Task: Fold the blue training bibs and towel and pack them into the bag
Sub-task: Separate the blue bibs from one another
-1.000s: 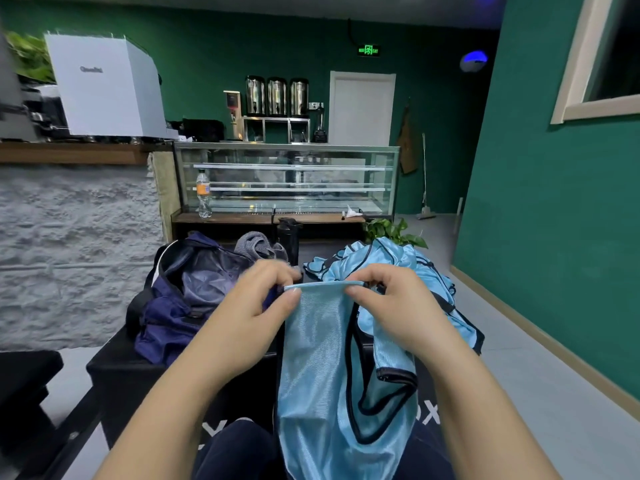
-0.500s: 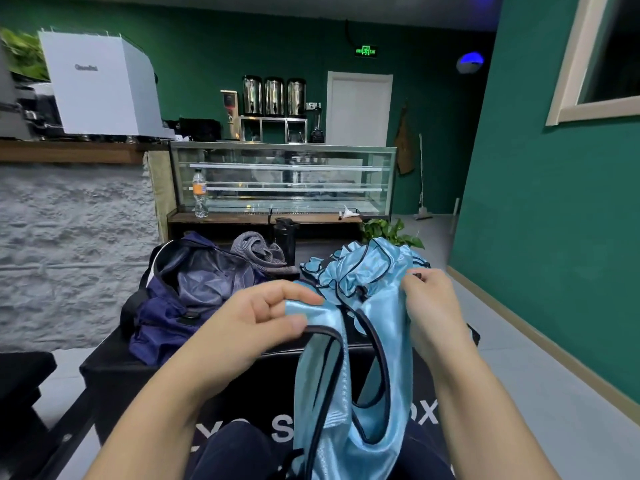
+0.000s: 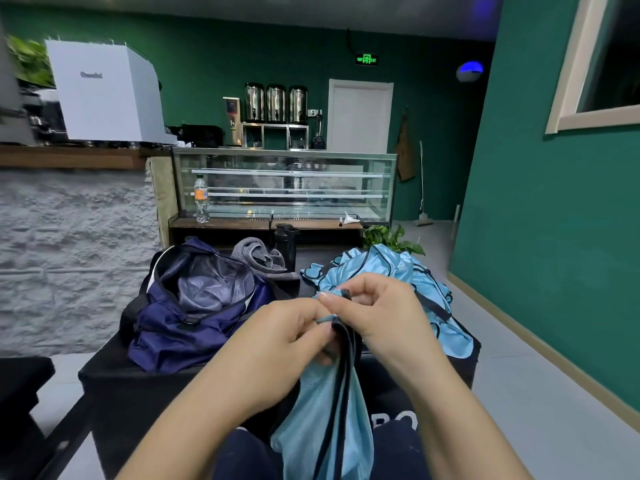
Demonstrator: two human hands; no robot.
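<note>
Head view. At lower centre of the frame, the left hand (image 3: 280, 344) and the right hand (image 3: 377, 313) met over a light-blue bib (image 3: 322, 410) trimmed in black. The left hand pinched the bib's gathered upper edge between thumb and curled fingers; the right hand, just above and touching it, pinched the same edge at its black binding. The bib hung down from both grips toward the bottom edge of the frame, in front of the person's dark-clad lap.

Behind the hands stood a black box-like table (image 3: 114, 375). On its left part, at centre left of the frame, lay the navy bag (image 3: 194, 306), unzipped, its grey lining showing. A crumpled grey towel (image 3: 259, 258) lay just beyond the bag's right end, beside a dark bottle (image 3: 286, 242). A heap of further blue bibs (image 3: 391, 268) lay on the table's right part, right of centre.

At upper centre stood a glass display case (image 3: 287, 181), with a plastic bottle (image 3: 201, 199) at its left end.
</note>
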